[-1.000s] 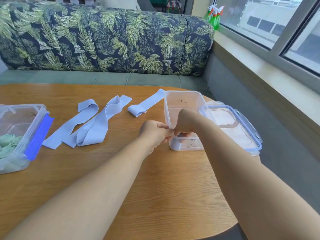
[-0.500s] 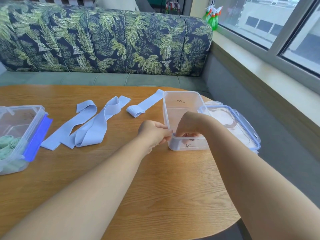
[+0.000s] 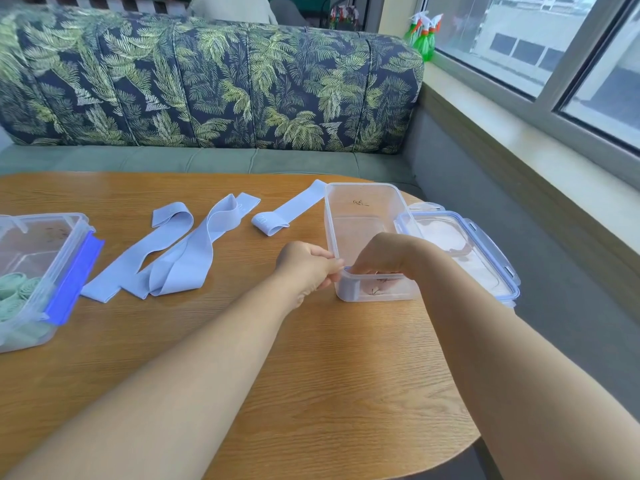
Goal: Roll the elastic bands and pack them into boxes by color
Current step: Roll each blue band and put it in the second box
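Since the head view is all I get, I read everything from it. The left hand (image 3: 306, 270) has its fingers curled at the near-left corner of the clear box (image 3: 363, 199), and I take it to be pinching the rim to steady it. The right hand (image 3: 384, 256) dips over the near wall into the box with its fingers bent down inside. Whether they clasp a rolled band I cannot tell, though a lilac tint shows through the wall at that corner. The lid (image 3: 464, 254) leans against the box's right side. Several lilac bands (image 3: 180, 268) lie loose on the table (image 3: 311, 382) left of the box, and the nearest band (image 3: 277, 220) is curled over at one end. Green rolls (image 3: 15, 291) sit in the second box (image 3: 74, 271) at far left.

To place a roll well, I would press it snug into the corner before letting go, so it can't spring open. Meanwhile the left hand braces the light box against sliding.
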A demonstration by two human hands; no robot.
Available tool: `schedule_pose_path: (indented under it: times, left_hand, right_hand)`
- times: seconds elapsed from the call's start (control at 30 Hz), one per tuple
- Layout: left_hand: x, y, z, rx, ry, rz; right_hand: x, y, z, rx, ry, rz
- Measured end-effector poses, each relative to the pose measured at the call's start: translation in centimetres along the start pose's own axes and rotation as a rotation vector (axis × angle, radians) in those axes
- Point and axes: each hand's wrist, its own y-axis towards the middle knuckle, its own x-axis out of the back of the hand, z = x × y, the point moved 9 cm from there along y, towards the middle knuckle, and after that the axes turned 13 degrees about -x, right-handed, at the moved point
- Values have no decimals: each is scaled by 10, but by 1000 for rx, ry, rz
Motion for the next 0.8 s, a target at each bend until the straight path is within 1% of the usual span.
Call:
schedule_pose_path:
  times: [0.17, 0.43, 0.67, 0.8]
  left_hand:
    - [0, 1, 2, 10, 1, -2]
    - [-2, 2, 0, 19, -7, -1]
    - [-3, 0, 0, 21, -16, -9]
    - [-2, 0, 1, 23, -4, -13]
  right_hand:
    - [-3, 0, -5, 0, 81, 34]
    - [-3, -7, -1, 37, 13, 28]
    - [-2, -6, -1, 12, 34, -7]
    - [-4, -5, -3, -5, 88, 38]
